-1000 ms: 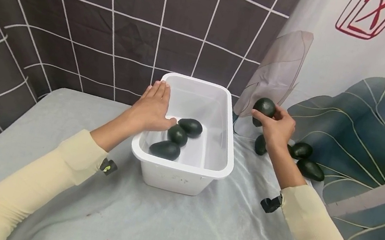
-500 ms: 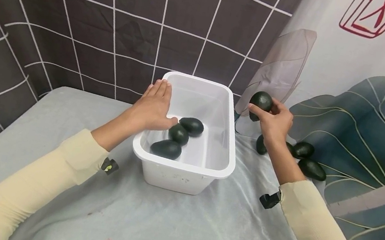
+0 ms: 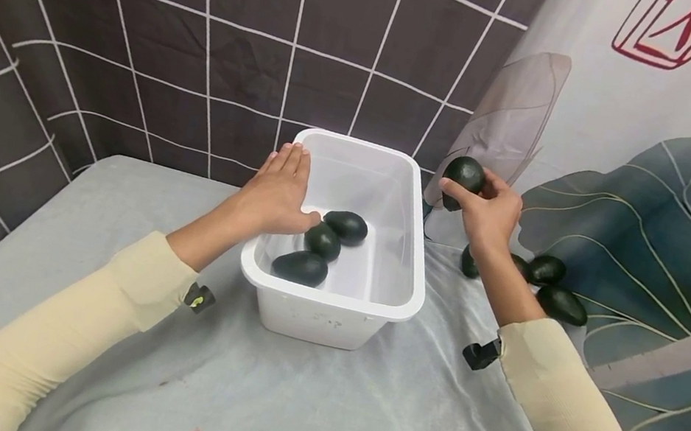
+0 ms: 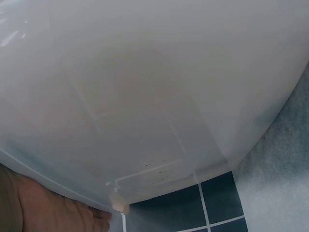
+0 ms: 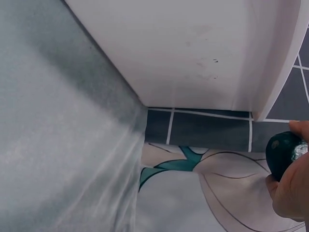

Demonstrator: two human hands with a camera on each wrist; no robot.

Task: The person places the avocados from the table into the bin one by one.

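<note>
My left hand (image 3: 278, 191): straight-fingered along the rim of the white tub (image 3: 319, 320), apparently to steady it, though contact is unclear.
My right hand (image 3: 492, 211): pinches an avocado (image 3: 465, 175), right of the white tub, thumb opposing fingers round its smooth body.
White tub: stiff plastic, rounded corners, three avocados (image 3: 345, 226) inside.
Loose avocados (image 3: 561, 305): dark, glossy ovals, clustered within my right hand's reach.

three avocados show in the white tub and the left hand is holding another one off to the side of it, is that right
Not quite: the right hand holds that other avocado, as the head view shows. Three avocados do show in the white tub, and the held one is off to its side.
</note>
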